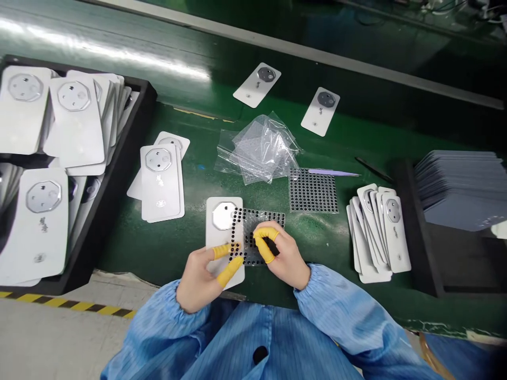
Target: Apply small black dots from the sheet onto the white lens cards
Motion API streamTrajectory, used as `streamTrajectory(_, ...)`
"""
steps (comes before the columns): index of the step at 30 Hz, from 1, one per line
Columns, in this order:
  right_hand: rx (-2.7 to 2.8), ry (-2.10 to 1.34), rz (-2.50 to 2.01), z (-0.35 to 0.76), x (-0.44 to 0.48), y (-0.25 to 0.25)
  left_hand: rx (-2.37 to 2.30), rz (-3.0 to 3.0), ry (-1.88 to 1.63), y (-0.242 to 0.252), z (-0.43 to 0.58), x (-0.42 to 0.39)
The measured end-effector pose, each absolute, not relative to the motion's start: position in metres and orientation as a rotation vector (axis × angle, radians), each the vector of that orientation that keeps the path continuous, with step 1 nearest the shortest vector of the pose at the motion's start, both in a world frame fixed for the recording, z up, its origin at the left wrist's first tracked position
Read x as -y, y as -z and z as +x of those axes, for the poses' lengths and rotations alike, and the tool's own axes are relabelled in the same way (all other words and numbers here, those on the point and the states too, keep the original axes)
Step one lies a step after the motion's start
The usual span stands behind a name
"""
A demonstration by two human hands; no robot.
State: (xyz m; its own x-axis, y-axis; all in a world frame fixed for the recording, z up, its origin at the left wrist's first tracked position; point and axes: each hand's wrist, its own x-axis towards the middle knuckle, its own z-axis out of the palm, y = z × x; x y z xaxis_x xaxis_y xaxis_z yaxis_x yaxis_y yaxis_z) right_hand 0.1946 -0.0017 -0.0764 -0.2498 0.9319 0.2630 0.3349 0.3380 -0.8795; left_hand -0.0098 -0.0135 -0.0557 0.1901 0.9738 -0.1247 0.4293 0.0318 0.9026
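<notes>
My left hand (201, 277) pinches the black-dot sheet (263, 215) at its left edge, overlapping the white back panel (216, 236), seemingly to steady it; my right hand (288, 259) curls over its middle, grip unclear.

Bench (192, 232), green top, near edge worn. Beyond far edge: green surface (186, 89), streaked by white reflected light (158, 60); pale rail (257, 40). Floor (79, 338), grey, carries yellow-and-black striped tape (87, 306).

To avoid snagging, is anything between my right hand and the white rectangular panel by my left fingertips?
Yes: the clear plastic sheet with round black dots overlaps the right side of that panel, between it and your right hand. Your left hand, in yellow finger covers, is at the sheet's edge.
</notes>
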Motion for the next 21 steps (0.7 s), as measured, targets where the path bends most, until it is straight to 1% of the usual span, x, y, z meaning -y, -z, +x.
streamTrajectory(2,1.846,-0.839,-1.084,0.196,0.004,0.073,-1.500,1.544,-0.809,0.050,-0.024,0.020)
streamTrajectory(5,1.955,-0.678,-1.027,0.197,0.005,0.063,-1.659,1.412,-1.030,0.037,-0.028,0.028)
streamTrajectory(7,1.960,-0.528,-0.999,0.195,0.002,0.052,-1.572,1.291,-1.100,0.031,-0.016,0.030)
streamTrajectory(11,1.985,-0.285,-0.968,0.189,-0.007,0.028,-1.250,1.168,-1.070,0.026,0.021,0.030)
streamTrajectory(15,2.061,-0.084,-1.036,0.190,-0.006,0.018,-1.175,1.094,-1.165,0.023,0.043,0.032)
streamTrajectory(18,2.093,-0.040,-1.100,0.191,0.003,0.020,-1.171,1.053,-1.200,0.021,0.047,0.033)
streamTrajectory(21,2.095,-0.073,-1.100,0.190,0.009,0.023,-1.180,1.056,-1.236,0.021,0.048,0.035)
